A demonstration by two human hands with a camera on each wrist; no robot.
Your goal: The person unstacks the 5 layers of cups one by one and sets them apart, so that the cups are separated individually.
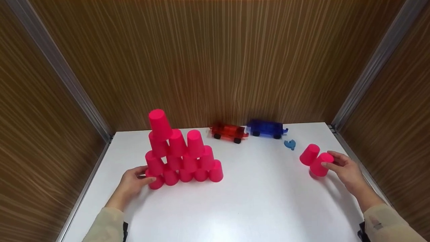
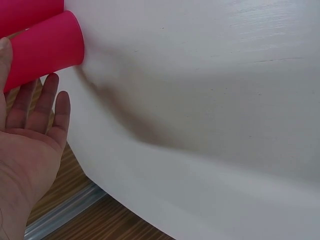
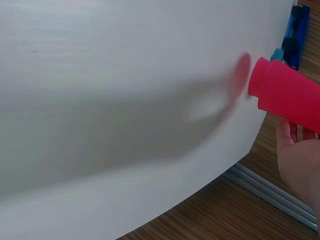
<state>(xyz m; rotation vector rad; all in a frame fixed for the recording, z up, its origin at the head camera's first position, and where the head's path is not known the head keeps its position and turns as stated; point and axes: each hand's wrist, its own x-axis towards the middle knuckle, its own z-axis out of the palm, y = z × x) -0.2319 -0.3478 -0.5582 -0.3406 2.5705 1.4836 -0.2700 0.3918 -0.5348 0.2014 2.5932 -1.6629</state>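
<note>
Several upside-down pink plastic cups form a stepped pyramid (image 1: 185,162) on the left of the white table. Three cups stand in its third row, and a single top cup (image 1: 160,124) sits above that row's left side. My left hand (image 1: 132,183) holds the leftmost bottom cup (image 2: 47,47), thumb in front and fingers around the far side. At the right, my right hand (image 1: 346,169) grips another pink cup (image 1: 319,165) between thumb and fingers. That cup appears slightly raised, with a pink reflection below. Close beside it stands one more pink cup (image 1: 309,154).
A red transparent toy car (image 1: 229,131) and a blue one (image 1: 267,128) stand along the back wall. A small blue toy piece (image 1: 290,144) lies near the right-hand cups. Wood-patterned panels (image 1: 215,60) enclose the white table (image 1: 235,208) at the back and sides.
</note>
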